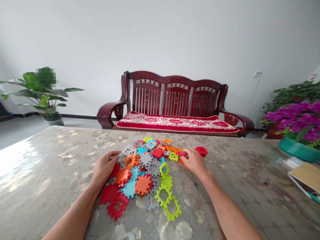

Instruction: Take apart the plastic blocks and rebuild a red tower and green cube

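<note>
A pile of interlocking plastic tiles (146, 159) in red, orange, blue, grey and lime green lies on the table between my hands. My left hand (105, 166) rests at the pile's left edge, thumb and fingers apart, with nothing visible in it. Beside it are a red tile (115, 170) and an orange tile (123, 175). At the pile's right edge, my right hand (195, 161) pinches a red toothed tile (181, 153), partly hidden by the fingers. Just beyond that hand sits a red toothed piece (201, 151). Several lime green tiles (163, 195) trail toward me.
The patterned table (237, 186) spreads out on both sides. Behind it stands a dark red wooden bench (176, 96). At the right are a teal flower pot (297, 150) and a tan notebook (306, 175). A small grey piece (245, 139) lies near the far edge.
</note>
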`<state>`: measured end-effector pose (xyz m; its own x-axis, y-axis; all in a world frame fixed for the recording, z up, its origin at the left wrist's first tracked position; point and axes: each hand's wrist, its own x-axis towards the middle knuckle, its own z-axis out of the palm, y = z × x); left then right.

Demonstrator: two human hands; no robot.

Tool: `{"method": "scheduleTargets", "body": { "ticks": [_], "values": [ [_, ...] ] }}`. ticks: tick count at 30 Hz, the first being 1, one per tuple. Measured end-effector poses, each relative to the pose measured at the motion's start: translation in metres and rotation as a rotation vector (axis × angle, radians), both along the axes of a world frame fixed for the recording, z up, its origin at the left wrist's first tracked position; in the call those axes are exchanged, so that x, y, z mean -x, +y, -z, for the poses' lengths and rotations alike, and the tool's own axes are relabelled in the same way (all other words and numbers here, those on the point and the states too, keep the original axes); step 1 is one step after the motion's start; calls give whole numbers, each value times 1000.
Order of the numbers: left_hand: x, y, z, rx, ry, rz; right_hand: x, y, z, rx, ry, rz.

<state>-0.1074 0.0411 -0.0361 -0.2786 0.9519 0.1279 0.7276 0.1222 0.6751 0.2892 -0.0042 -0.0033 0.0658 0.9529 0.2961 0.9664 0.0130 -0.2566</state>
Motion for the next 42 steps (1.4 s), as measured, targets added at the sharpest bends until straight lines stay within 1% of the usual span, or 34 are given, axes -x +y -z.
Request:
{"method": "scheduleTargets", "body": {
  "ticks": [3, 5, 10, 13, 16, 19, 24, 29, 33, 38, 42],
  "values": [
    [0, 0, 1, -8, 9, -5, 0, 0, 0, 28, 34, -55],
    [0, 0, 0, -9, 9, -4, -1, 1, 0, 16, 60, -75],
    [0, 0, 0, 13, 7, -8, -5, 5, 4, -121, 135, -43],
    [-1, 0, -2, 5, 7, -6, -7, 7, 9, -174, 125, -61],
    [-1, -1, -3, -12, 2, 5, -6, 7, 11, -132, 120, -136],
    [-1, -2, -3, -18, -2, 7, -2, 5, 10, -80, 103, -193],
    [-2, -2, -4, -14, -6, 7, -1, 5, 7, -26, 0, -195],
    [-2, -2, -4, -34, 7, 4, -3, 10, 10, 13, -35, -248],
    [-1, 0, -1, -6, -17, 8, -4, 13, 12, 50, -58, -255],
    [0, 1, 0, 6, -19, 2, -3, 14, 12, 37, -23, -253],
    [-1, 0, -1, 18, -12, 5, -4, 17, 9, -45, 67, -234]
  ]
}}
